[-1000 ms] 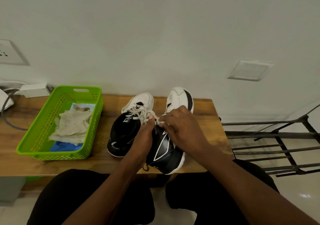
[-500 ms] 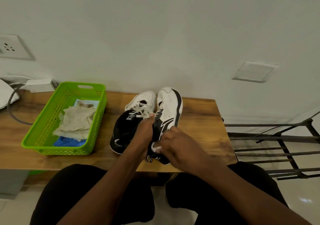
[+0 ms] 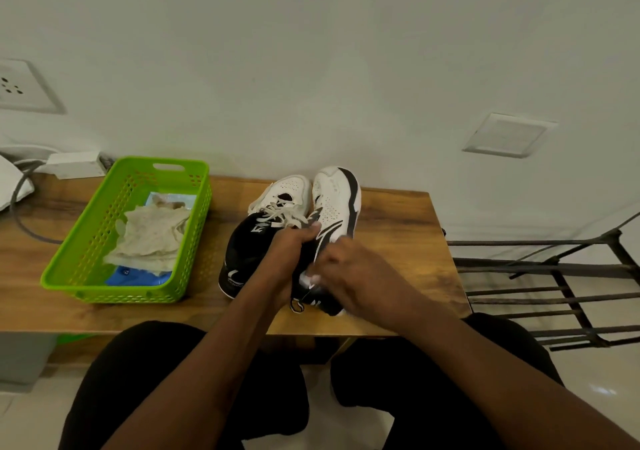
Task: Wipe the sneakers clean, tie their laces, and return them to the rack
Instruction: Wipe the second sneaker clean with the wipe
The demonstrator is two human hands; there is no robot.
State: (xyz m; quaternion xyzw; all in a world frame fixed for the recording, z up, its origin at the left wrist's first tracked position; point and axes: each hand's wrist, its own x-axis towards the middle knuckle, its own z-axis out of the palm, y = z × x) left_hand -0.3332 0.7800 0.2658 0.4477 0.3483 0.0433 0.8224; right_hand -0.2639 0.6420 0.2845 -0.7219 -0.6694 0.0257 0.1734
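Two black-and-white sneakers stand side by side on the wooden table (image 3: 398,228), toes toward the wall. The left sneaker (image 3: 247,245) has its white laces lying loose over the tongue. My left hand (image 3: 294,245) grips the right sneaker (image 3: 337,204) at its collar, thumb up near the laces. My right hand (image 3: 353,269), blurred by motion, holds the same sneaker at its outer side near the heel. Both hands hide that sneaker's laces and opening.
A green plastic basket (image 3: 86,290) at the table's left holds a crumpled beige cloth (image 3: 152,238) over blue packets. A dark metal rack (image 3: 554,269) stands low at the right of the table. White cables and a plug lie at the far left.
The right sneaker has shifted left and now touches the left sneaker. Both hands came off the laces; my right hand dropped back to the heel side.
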